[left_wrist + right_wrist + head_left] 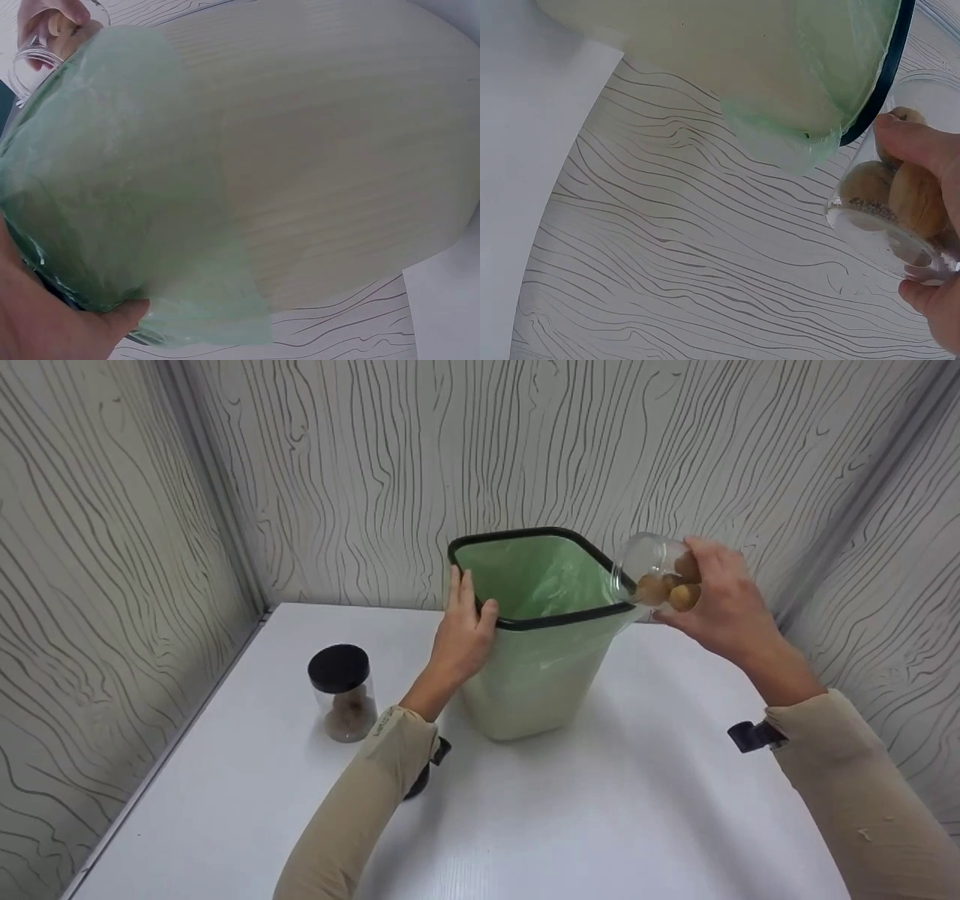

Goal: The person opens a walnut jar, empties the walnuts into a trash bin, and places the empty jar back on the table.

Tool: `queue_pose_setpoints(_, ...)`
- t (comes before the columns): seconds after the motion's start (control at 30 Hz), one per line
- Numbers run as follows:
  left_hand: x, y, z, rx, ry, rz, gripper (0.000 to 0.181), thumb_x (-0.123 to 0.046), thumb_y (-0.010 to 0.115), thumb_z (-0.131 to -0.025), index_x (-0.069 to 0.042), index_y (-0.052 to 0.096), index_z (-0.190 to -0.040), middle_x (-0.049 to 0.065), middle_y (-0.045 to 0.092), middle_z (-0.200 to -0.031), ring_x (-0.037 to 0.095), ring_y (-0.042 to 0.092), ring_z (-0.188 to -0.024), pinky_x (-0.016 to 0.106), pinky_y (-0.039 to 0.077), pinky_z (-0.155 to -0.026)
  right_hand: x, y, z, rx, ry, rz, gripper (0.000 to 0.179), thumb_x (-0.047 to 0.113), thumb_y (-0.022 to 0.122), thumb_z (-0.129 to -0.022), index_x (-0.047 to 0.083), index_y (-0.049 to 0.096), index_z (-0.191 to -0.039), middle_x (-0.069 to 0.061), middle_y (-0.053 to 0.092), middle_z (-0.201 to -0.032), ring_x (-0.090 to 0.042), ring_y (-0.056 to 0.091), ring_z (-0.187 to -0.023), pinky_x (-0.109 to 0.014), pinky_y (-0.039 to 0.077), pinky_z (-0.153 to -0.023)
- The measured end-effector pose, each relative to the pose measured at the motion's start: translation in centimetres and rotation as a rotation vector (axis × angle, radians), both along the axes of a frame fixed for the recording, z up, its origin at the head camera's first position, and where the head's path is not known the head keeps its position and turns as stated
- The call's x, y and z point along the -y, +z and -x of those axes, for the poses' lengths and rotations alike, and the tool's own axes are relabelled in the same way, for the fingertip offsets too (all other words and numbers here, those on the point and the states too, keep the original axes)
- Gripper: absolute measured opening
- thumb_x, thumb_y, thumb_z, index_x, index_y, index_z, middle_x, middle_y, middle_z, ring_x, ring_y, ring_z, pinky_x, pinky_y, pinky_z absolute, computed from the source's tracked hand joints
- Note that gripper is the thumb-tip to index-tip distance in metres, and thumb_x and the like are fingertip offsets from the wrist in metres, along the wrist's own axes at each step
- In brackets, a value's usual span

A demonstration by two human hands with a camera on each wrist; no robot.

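"What's furthest left?"
"A black-lidded jar (341,671), upright at the bin's (532,690) eight o'clock."
"And the left hand (465,634)?"
"Its sleeve (352,802) comes from seven o'clock; fingers fairly straight against the rim (570,619) at eight, thumb spread apart."
"The right hand (724,604)?"
"At the bin's three o'clock, thumb and fingers gripping a clear jar (640,556), tipped, mouth towards nine at the rim, brown balls (683,597) inside."

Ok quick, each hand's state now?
Left hand: open, touching a pale, green-lined, black-rimmed bin.
Right hand: holding a clear, cylindrical jar of brown, round objects.
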State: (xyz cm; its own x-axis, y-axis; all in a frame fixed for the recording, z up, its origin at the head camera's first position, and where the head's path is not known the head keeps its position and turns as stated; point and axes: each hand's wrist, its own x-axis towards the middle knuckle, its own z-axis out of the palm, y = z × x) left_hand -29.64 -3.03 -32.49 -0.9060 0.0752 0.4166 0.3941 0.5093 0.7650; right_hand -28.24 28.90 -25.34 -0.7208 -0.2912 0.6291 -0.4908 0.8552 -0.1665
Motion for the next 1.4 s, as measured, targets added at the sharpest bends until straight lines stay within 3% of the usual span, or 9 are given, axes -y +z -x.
queue_pose_setpoints(0.37,-0.1,-0.1,0.0,-0.009,0.012,-0.007,0.063,-0.032,0.033,-0.100,-0.003,0.011,-0.151,0.011,-0.001,-0.158,0.028,0.029,-0.136,0.045,0.032,-0.103,0.3,0.8,0.8,-0.091,-0.012,-0.141,0.094,0.001,0.087,-0.060,-0.001,0.036,-0.138,-0.022,0.042,-0.133,-0.042,0.034,-0.125,-0.058,0.036,-0.096)
queue_pose_setpoints(0.97,-0.2,-0.1,0.0,-0.007,0.017,-0.010,0.063,-0.031,0.035,-0.099,-0.003,0.011,-0.151,0.010,-0.001,-0.158,0.028,0.026,-0.137,0.045,0.030,-0.105,1.0,1.4,1.1,-0.103,-0.053,-0.254,0.095,0.003,0.088,-0.060,-0.003,0.035,-0.139,-0.023,0.039,-0.138,-0.044,0.031,-0.127,-0.057,0.032,-0.100)
queue_pose_setpoints(1.23,-0.2,-0.1,0.1,-0.012,0.003,-0.009,0.063,-0.031,0.035,-0.100,-0.003,0.010,-0.151,0.011,-0.001,-0.158,0.027,0.027,-0.137,0.044,0.031,-0.104,1.2,1.7,1.8,-0.263,0.023,-0.395,0.095,0.003,0.091,-0.054,-0.009,0.039,-0.133,-0.027,0.045,-0.130,-0.044,0.037,-0.122,-0.051,0.027,-0.105)
queue_pose_setpoints(1.4,-0.1,0.0,0.0,-0.014,0.000,-0.006,0.063,-0.030,0.035,-0.100,-0.002,0.010,-0.151,0.011,-0.001,-0.157,0.027,0.026,-0.138,0.044,0.030,-0.105,1.8,1.9,1.9,-0.322,-0.002,-0.467,0.090,0.003,0.088,-0.057,-0.007,0.040,-0.133,-0.027,0.046,-0.128,-0.046,0.038,-0.121,-0.055,0.035,-0.099)
